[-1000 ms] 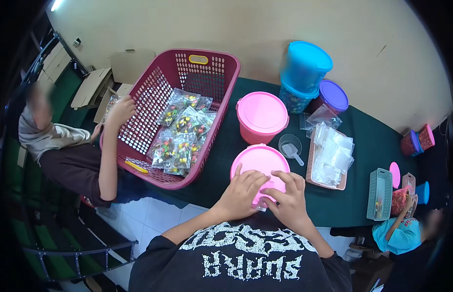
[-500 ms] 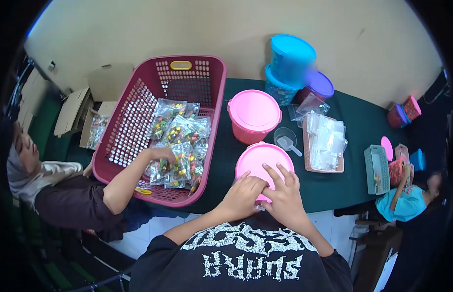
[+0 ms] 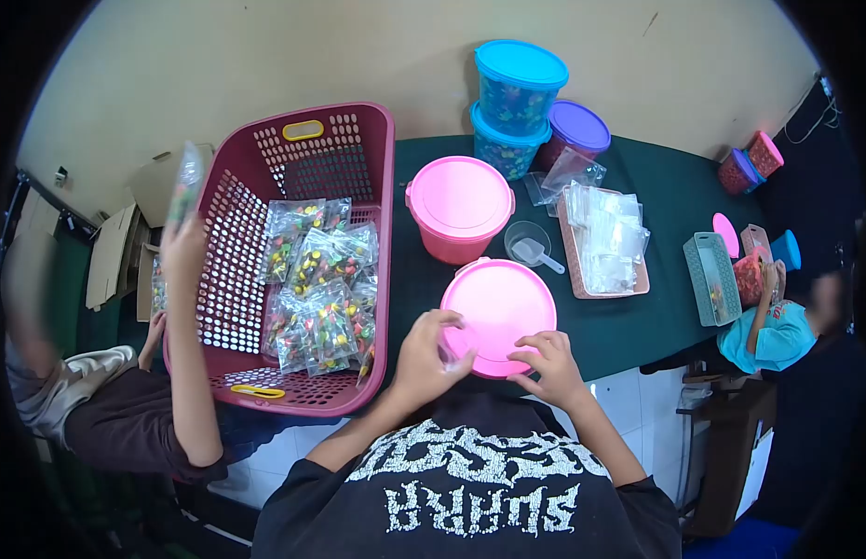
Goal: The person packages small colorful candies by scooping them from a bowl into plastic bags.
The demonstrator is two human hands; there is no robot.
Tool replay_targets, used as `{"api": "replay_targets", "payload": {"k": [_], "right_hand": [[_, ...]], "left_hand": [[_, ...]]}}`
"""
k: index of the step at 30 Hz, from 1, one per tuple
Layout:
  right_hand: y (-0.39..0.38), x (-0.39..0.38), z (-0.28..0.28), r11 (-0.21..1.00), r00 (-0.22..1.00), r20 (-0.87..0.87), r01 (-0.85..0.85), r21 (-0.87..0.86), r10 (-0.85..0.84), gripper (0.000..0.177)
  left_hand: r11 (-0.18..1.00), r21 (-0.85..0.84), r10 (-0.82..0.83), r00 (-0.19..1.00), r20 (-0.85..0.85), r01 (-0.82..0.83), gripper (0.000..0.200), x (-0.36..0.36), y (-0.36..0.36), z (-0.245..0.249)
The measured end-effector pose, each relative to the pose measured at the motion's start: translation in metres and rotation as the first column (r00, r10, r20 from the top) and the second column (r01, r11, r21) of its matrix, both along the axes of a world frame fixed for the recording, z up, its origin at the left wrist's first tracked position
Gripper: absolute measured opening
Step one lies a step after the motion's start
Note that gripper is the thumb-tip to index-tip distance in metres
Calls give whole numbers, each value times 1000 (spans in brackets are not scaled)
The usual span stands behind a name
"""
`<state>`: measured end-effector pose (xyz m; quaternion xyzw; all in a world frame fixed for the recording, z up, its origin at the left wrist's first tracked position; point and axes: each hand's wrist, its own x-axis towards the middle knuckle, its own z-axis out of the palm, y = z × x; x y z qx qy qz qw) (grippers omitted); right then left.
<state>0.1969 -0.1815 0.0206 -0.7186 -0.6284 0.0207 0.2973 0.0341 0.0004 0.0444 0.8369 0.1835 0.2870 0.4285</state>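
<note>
A pink-lidded tub (image 3: 498,312) stands at the table's front edge, its lid on. My left hand (image 3: 426,359) is at the lid's left front, fingers curled around a bit of clear plastic that looks like a small bag (image 3: 446,355). My right hand (image 3: 550,370) touches the lid's right front edge, its fingers apart. Behind this tub stands another pink tub (image 3: 459,210), also lidded. To the right of them lie a clear cup (image 3: 523,231) and a translucent scoop (image 3: 539,255).
A maroon basket (image 3: 388,252) at left holds several candy packets (image 3: 326,317). Beside it, a co-worker's raised hand (image 3: 182,244) holds a packet. A pink tray (image 3: 629,286) holds clear bags. Blue tubs (image 3: 512,149) and a purple-lidded tub (image 3: 579,128) stand behind. Another person (image 3: 773,331) is at right.
My hands have moved apart: the left went left and the right shifted to the lid's right edge. The co-worker's hand has left the basket and risen, holding a packet. The view has shifted slightly.
</note>
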Motion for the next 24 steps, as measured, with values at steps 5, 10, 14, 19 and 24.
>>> {"api": "replay_targets", "payload": {"k": [5,10,14,19,24], "right_hand": [[-10,-1,-28,999,997,64,-38,-22,39,22],[-8,-2,-27,997,994,82,-68,-29,71,15],[-9,0,-3,998,995,96,-45,39,41,16],[8,16,30,988,989,138,39,149,-60,16],[106,64,8,982,939,345,-76,173,11,17]], "left_hand": [[980,-196,43,993,109,-21,53,-6,6,-15],[982,-173,101,979,176,-70,60,-6,5,-17],[999,-13,41,954,298,-39,62,-11,9,-15],[991,58,-131,920,369,118,63,-23,5,-21],[994,61,-107,946,307,93,63,-29,2,-38]]}}
